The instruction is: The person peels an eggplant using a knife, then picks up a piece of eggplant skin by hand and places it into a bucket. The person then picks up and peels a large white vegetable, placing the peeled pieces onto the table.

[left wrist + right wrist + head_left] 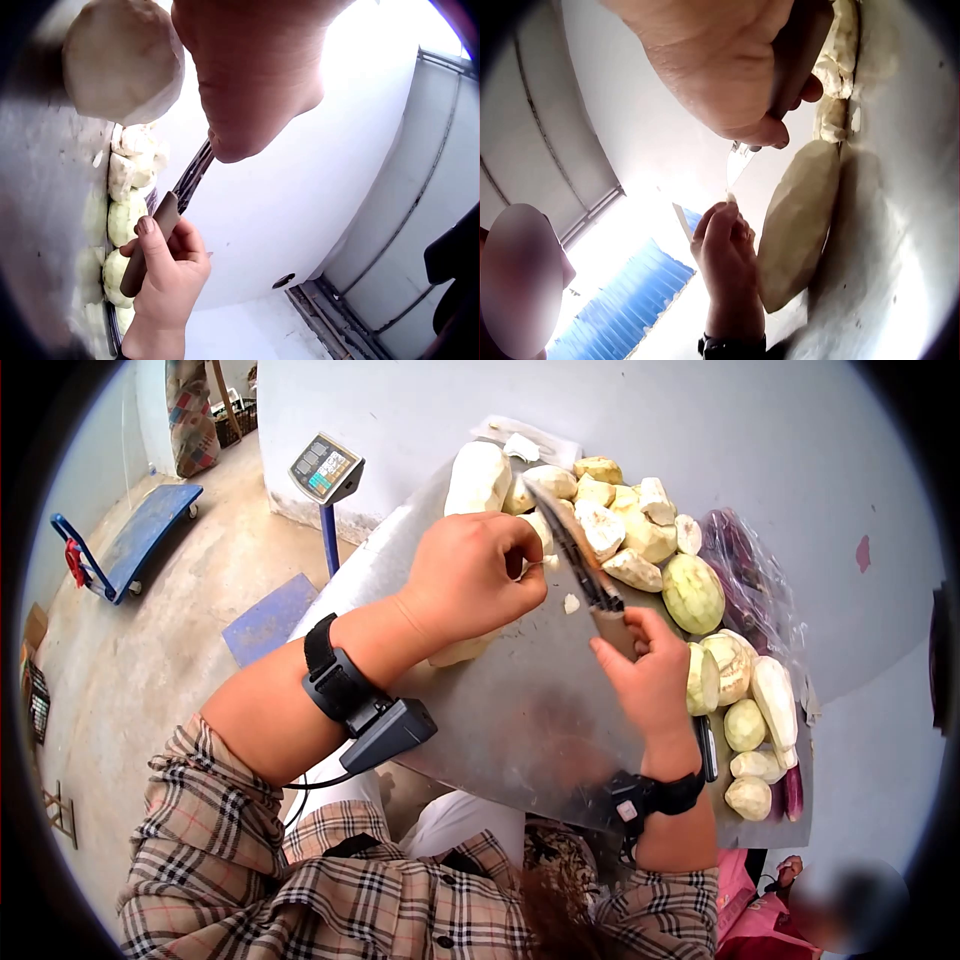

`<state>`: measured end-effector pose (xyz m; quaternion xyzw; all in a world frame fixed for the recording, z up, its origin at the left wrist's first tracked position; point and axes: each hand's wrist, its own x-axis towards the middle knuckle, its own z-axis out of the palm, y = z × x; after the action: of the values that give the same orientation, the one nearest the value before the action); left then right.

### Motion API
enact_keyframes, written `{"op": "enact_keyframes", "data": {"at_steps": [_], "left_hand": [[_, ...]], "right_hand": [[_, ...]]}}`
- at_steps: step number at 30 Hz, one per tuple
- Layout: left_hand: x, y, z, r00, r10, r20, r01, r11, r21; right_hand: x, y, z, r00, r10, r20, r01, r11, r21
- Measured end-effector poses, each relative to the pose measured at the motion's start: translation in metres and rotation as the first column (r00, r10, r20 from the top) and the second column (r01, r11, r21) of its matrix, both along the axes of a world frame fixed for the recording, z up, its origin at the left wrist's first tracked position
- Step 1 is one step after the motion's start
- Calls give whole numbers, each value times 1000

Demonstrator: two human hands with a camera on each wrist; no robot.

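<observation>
My right hand grips the brown handle of a long knife, its blade pointing up and away over the table. Left of the blade, my left hand is raised, thumb and fingers pinching a small pale piece close to the blade's tip in the right wrist view. A large peeled vegetable lies on the metal table under my left hand, mostly hidden in the head view. Another white peeled one sits beyond that hand. A small scrap lies between my hands.
Peeled vegetables line the table's far and right edges, beside purple ones in clear plastic. A scale display stands at the left, with a blue trolley on the floor. Another person's hand shows at lower right.
</observation>
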<state>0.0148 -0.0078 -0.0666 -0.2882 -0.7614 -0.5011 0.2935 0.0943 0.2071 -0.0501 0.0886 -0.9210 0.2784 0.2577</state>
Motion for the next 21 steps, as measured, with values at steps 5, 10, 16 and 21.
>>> {"op": "enact_keyframes", "data": {"at_steps": [5, 10, 16, 21], "left_hand": [[-1, -4, 3, 929, -194, 316, 132, 969, 208], [-3, -6, 6, 907, -222, 359, 138, 960, 245], [2, -8, 9, 908, -236, 347, 169, 962, 213], [2, -5, 5, 938, -227, 262, 184, 967, 177]], "right_hand": [[-19, 43, 2, 983, -174, 59, 159, 966, 202], [-33, 69, -8, 900, -323, 292, 253, 934, 253], [-34, 62, -13, 975, -201, 92, 179, 962, 204], [-41, 27, -10, 976, 85, 202, -121, 977, 176]]}}
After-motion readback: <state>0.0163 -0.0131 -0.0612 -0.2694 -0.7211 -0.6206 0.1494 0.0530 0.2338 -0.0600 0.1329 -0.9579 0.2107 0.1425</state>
